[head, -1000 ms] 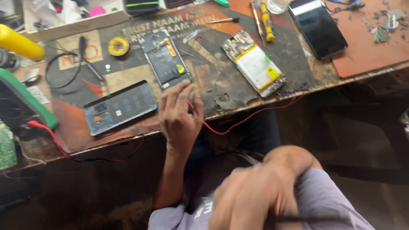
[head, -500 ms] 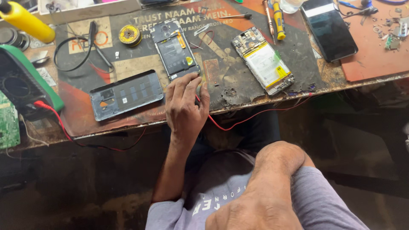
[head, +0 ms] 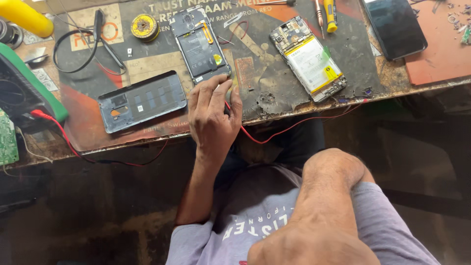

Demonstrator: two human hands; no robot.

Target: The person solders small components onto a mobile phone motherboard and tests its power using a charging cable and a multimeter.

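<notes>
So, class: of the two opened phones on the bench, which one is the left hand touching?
The dark-battery phone: the left hand has fingertips at its bottom edge. The white-battery phone lies apart.

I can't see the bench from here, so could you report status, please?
Left hand flat at opened phone, on red wire. Right hand off bench, empty.

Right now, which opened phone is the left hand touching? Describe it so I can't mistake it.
On the dark work mat, find the left hand at the bench's front edge. Its fingertips touch the opened phone with the black battery; the other opened phone, further right, has a white-and-yellow battery.
</notes>
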